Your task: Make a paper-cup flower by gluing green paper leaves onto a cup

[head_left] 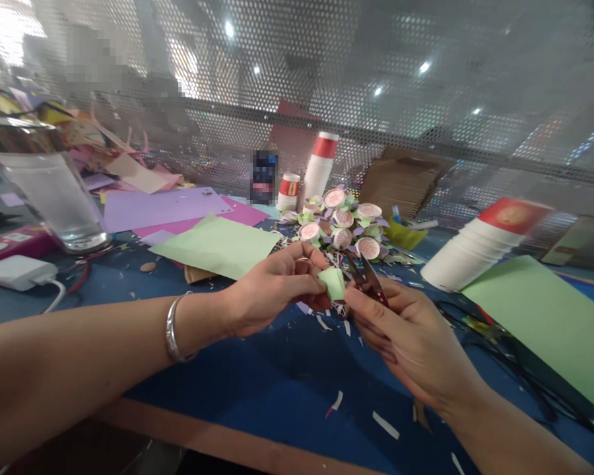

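A small folded piece of light green paper (332,284) is pinched between the thumb and fingers of my left hand (292,277), above the blue table. My right hand (406,330) grips a pair of dark scissors (371,282), whose blades are parted and point up and away. The scissors are close to the green paper's right edge; I cannot tell whether they touch it. Just beyond both hands sits a cluster of paper-cup flowers (343,227) with patterned round faces and green and purple paper petals.
Stacked paper cups (480,244) lean at the right beside a green sheet (549,316) and black cables (515,369). Left are a glass of water (59,191), a white charger (18,272), and purple paper (163,210). Paper scraps (386,425) litter the blue table (257,396). Perforated metal mesh (218,79) stands behind.
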The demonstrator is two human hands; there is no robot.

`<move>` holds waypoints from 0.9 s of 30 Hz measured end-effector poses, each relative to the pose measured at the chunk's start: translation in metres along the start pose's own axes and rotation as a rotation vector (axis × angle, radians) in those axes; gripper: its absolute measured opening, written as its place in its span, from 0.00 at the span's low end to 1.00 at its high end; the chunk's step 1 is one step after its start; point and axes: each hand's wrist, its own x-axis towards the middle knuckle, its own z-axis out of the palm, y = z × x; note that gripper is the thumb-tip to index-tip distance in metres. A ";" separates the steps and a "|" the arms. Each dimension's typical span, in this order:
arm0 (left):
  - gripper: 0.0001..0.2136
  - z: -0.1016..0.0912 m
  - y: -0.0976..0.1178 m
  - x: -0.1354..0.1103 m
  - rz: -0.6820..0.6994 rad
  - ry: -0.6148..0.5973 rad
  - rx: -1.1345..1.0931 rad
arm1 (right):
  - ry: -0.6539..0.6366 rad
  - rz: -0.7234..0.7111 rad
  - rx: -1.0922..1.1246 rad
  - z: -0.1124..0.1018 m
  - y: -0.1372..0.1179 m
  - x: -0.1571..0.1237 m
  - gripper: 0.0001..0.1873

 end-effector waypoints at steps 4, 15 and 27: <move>0.11 -0.002 0.004 0.001 -0.162 -0.007 -0.095 | 0.013 -0.024 0.026 0.000 -0.001 -0.001 0.13; 0.12 -0.002 0.010 -0.002 -0.399 -0.183 -0.213 | -0.145 -0.071 -0.043 0.006 -0.008 -0.001 0.09; 0.12 -0.003 0.008 -0.010 0.015 -0.076 0.319 | 0.000 -0.022 -0.094 -0.001 0.000 0.002 0.15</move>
